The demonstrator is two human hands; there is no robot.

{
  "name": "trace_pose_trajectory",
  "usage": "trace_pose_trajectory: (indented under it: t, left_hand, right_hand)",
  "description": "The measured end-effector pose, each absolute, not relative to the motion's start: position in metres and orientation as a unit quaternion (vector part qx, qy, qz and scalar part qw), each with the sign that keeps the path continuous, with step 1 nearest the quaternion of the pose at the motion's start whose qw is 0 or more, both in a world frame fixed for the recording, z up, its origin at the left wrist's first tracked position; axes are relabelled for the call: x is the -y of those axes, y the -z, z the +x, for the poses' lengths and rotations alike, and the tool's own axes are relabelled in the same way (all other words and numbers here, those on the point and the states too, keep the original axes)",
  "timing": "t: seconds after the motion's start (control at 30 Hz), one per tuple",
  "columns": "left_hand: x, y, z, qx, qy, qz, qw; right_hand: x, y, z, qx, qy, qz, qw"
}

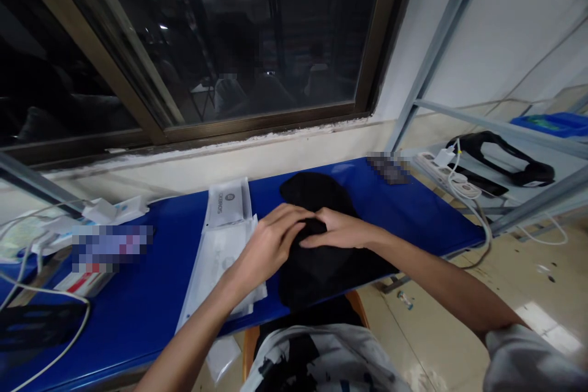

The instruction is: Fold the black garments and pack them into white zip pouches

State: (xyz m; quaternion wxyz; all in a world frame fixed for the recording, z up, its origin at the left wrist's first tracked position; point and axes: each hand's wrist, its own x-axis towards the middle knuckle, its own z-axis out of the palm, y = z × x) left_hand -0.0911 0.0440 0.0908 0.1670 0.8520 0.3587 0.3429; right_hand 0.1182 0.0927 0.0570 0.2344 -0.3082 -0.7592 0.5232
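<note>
A black piece of fabric (316,275), perhaps a garment, lies bunched on the blue table in front of me, its near edge at the table's front. My left hand (275,236) comes in from the left with its fingers curled over the middle of the cloth. From the right, my right hand (337,229) grips a fold of the same cloth between thumb and fingers. The two hands nearly meet at the fingertips. Left of the cloth lie printed clear plastic bags (214,263), partly covered by my left forearm. A smaller printed pouch (228,202) sits behind them.
The blue table (169,275) runs below a dark window (275,43). At left are a power strip (124,211), white cables and a red-white box (87,282). A metal rack (441,43) stands right, with another power strip (445,174) and a black frame-like object (509,159).
</note>
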Motion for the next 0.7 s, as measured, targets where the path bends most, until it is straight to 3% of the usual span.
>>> trace_pose_trajectory:
  t: [0.1,0.2,0.37,0.7]
  left_hand:
    - [-0.031,-0.061,-0.120,-0.542,-0.358,0.759,0.047]
    - [-0.019,-0.018,-0.154,-0.667,-0.250,0.702,-0.008]
    - [-0.010,0.019,-0.184,-0.678,-0.255,0.680,0.114]
    - [0.008,0.000,-0.182,-0.643,-0.305,0.640,0.288]
  right_hand:
    - [-0.091,-0.049,0.122,0.593,-0.632,-0.393,0.309]
    - [-0.085,-0.044,0.128,0.460,-0.698,-0.410,0.364]
    - [-0.074,-0.045,0.121,0.436,-0.737,-0.382,0.347]
    - [-0.057,-0.048,0.101,0.379,-0.758,-0.360,0.389]
